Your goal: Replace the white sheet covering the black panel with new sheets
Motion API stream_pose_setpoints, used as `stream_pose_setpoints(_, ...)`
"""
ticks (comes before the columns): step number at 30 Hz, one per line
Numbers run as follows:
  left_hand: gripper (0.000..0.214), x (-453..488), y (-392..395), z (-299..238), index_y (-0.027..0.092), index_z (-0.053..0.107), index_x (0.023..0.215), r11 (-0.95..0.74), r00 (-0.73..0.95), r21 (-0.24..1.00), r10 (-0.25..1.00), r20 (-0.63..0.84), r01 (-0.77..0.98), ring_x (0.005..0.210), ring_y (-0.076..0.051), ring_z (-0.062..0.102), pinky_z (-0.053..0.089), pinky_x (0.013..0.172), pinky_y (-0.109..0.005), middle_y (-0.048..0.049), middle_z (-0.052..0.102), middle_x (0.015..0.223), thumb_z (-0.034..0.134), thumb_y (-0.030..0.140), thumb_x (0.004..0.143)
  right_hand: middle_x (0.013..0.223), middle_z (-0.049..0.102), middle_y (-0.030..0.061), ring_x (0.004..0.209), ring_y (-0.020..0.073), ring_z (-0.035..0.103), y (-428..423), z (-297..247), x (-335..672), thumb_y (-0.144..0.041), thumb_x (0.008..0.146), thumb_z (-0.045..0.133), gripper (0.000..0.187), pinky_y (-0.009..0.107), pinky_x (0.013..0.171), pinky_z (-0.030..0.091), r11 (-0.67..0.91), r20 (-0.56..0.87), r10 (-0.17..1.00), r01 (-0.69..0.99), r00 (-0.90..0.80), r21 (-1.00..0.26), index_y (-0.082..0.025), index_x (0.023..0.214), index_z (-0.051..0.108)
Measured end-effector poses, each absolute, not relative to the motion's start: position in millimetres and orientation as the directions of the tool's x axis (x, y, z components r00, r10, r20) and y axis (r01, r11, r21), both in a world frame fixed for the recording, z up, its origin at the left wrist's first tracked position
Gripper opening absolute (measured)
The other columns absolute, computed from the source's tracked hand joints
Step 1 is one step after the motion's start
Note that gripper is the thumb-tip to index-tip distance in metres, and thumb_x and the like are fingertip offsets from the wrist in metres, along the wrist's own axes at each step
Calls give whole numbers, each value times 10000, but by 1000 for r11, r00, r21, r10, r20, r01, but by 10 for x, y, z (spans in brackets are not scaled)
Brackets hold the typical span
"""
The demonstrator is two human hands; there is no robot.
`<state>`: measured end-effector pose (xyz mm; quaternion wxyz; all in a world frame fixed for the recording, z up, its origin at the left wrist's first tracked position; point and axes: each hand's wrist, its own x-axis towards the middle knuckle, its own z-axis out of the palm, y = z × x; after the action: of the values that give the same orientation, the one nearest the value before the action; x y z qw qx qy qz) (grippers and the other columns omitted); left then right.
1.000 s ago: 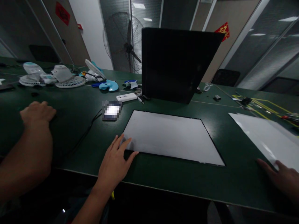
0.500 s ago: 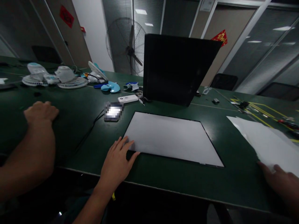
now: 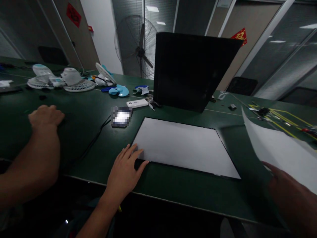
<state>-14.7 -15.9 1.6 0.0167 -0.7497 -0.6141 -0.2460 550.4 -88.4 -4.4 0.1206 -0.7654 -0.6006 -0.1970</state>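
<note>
A flat white panel with a thin black frame [image 3: 183,145], like part of a display, lies on the green table before me. My left hand [image 3: 127,168] rests at its near left corner with fingers and thumb spread, fingertips over the edge. At the far right, my right hand [image 3: 284,180] pinches the near edge of a large white sheet [image 3: 284,148]. That sheet is raised and curved, its left corner tilted up off the table, apart from the panel. Part of the sheet runs out of view.
Another person's fist [image 3: 46,115] rests at left. Behind the panel stands a large black board [image 3: 190,72]. A blurred-out device [image 3: 121,117] with a cable, a white handheld item [image 3: 137,103], a blue fan blade [image 3: 119,90] and fan parts [image 3: 79,85] lie beyond.
My right hand has raised the white sheet and brought it slightly left, so its corner now curls upward. My left hand stays on the panel. The view has shifted slightly.
</note>
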Motion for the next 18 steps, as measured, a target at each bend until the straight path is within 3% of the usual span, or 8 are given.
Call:
stream_pose_setpoints(3, 426, -145, -154, 13, 221, 699, 1291, -242, 127, 276, 918, 376, 930, 1450, -365, 514, 435, 1194, -597, -133, 597, 1525, 625, 492, 969, 1417, 675, 81, 991, 383, 752, -816, 35, 4868, -328, 949, 388, 624, 554, 701, 631, -74, 402, 914, 996, 49, 47, -371, 1562, 498)
stream_pose_setpoints(5, 438, -144, -148, 14, 216, 697, 1292, -241, 129, 279, 922, 365, 930, 1452, -368, 510, 432, 1197, -591, -137, 596, 1524, 621, 502, 969, 1441, 661, 58, 1208, 342, 692, -741, 20, 4620, -238, 941, 390, 577, 563, 990, 598, 149, 415, 899, 989, -142, 15, -304, 1469, 614)
stream_pose_setpoints(7, 445, -142, -143, 13, 208, 692, 1293, -240, 127, 287, 923, 364, 927, 1445, -365, 517, 429, 1202, -580, -140, 604, 1514, 621, 503, 967, 1439, 664, 14, 1332, 292, 621, -663, -38, 4517, -193, 941, 418, 525, 565, 1144, 503, 329, 410, 866, 944, -287, -34, -312, 1375, 688)
stream_pose_setpoints(12, 589, -137, -135, -16, 195, 527, 1469, -233, 111, 292, 918, 382, 927, 1448, -359, 518, 427, 1205, -578, -149, 604, 1511, 608, 504, 973, 1373, 703, -27, 1398, 269, 565, -555, -177, 4542, -237, 979, 510, 355, 620, 1223, 397, 380, 460, 845, 911, -272, -160, -349, 1190, 773)
stream_pose_setpoints(18, 776, -103, -151, 12, 162, 391, 1542, -154, 17, 335, 926, 378, 930, 1331, -426, 611, 518, 1088, -611, -237, 618, 1435, 626, 581, 933, 1435, 662, -23, 1411, 244, 551, -558, -157, 4504, -236, 997, 501, 359, 593, 1249, 370, 357, 395, 888, 894, -235, -269, -329, 1232, 756)
